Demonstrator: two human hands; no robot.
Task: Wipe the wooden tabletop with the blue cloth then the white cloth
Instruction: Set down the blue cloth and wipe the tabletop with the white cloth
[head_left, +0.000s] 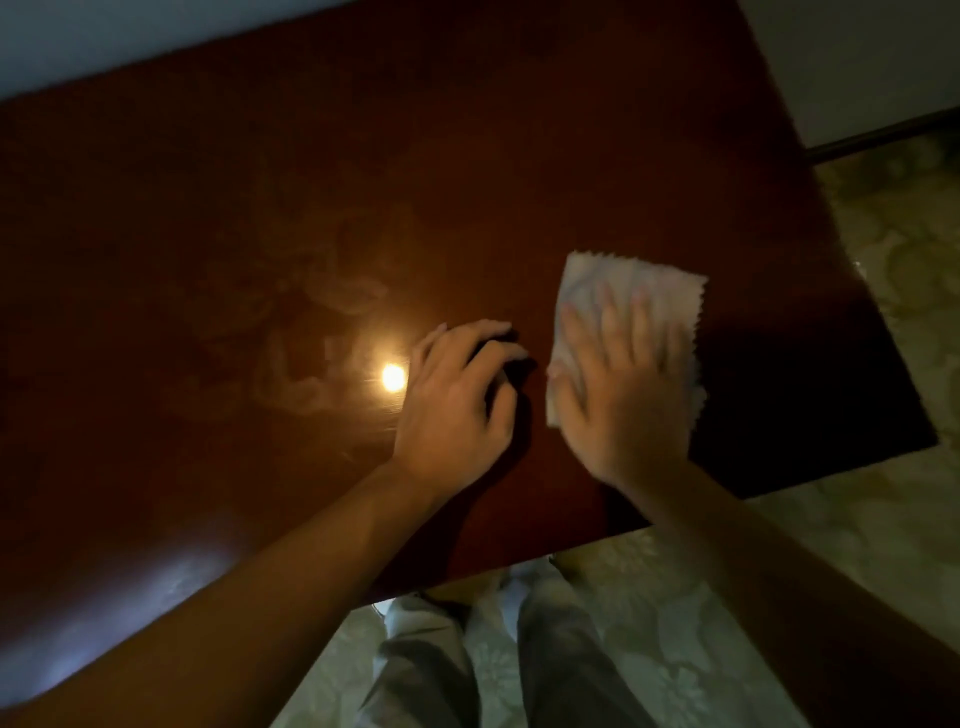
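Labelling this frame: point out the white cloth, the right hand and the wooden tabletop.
white zigzag-edged cloth (670, 296), head view, bare upper right part
right hand (623, 384), head view, back of hand
dark reddish wooden tabletop (260, 218), head view, bare surface

Dim shot overall, warm cast. One small bright glare spot (393, 376) on the glossy tabletop (260, 208), prob. a lamp above me reflecting. Paler sheen at the near-left edge. My right hand (623, 384) is motion-blurred; my left hand (457, 400) throws a dark shadow under its fingers. Far-right corner falls into shadow. Wide-angle bend at the edges.
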